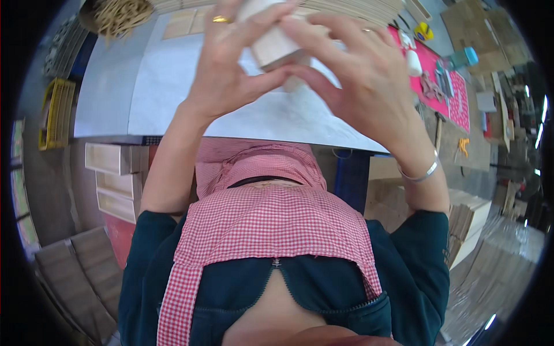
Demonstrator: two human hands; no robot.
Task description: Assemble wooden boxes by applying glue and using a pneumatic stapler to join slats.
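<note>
A pale wooden block or small box [274, 48] is raised over the white tabletop [167, 95], tilted, its top end cut off by the upper edge of the view. My left hand [225, 66] grips its left side, with the thumb under the lower end. From the other side my right hand [372, 78] holds it, fingers along the right face and thumb below. Both thumb tips meet near the block's lower corner. Whether it is solid or hollow I cannot tell.
Flat wooden pieces [183, 23] lie at the table's far side, near a container of curly wooden strips [121, 16]. Shallow wooden trays [112, 164] are stacked low on the left, by a yellow crate [56, 115]. On the right, a pink cloth [460, 104] bears a white bottle [413, 63].
</note>
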